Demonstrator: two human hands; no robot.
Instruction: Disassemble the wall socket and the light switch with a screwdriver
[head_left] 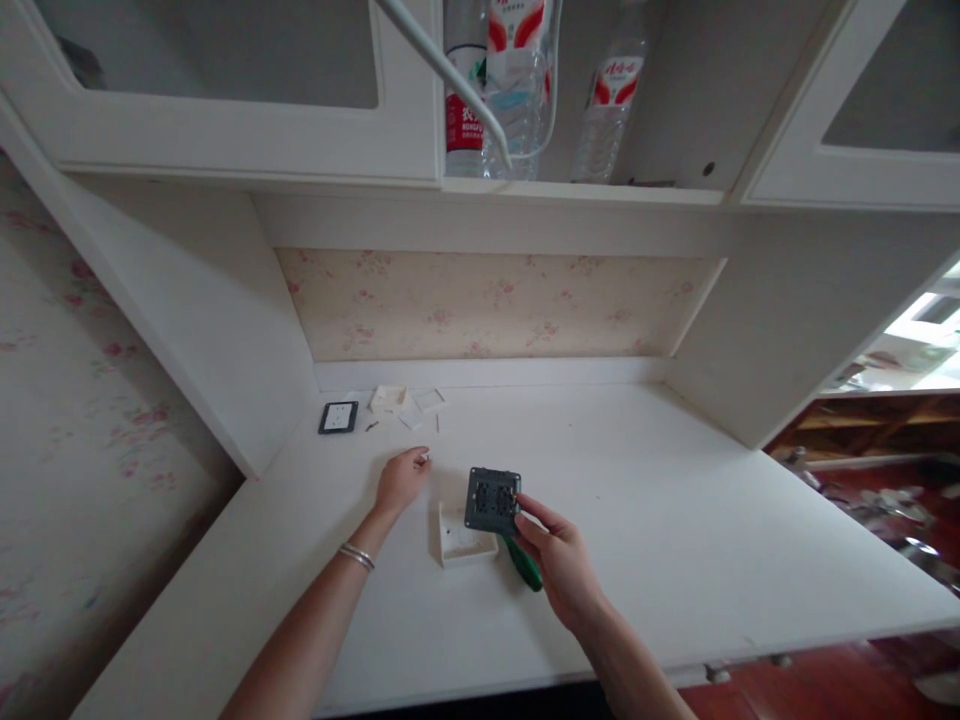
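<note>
My right hand [555,555] grips a dark socket panel [493,499] by its right edge, with the back and its terminals turned toward me. The panel is held over a white open mounting box [469,549] on the desk and hides part of it. A screwdriver with a green handle [524,564] lies just right of the box, partly behind my right hand. To the left, my left hand [402,478] is closed in a pinch near the desk surface; a small pale bit shows at the fingertips, too small to name.
A second socket with a dark frame [338,417] lies at the back left of the white desk [645,530]. Beside it are white plastic pieces [389,400]. Plastic bottles [611,100] stand on the shelf above, where a white lamp arm [457,80] hangs down.
</note>
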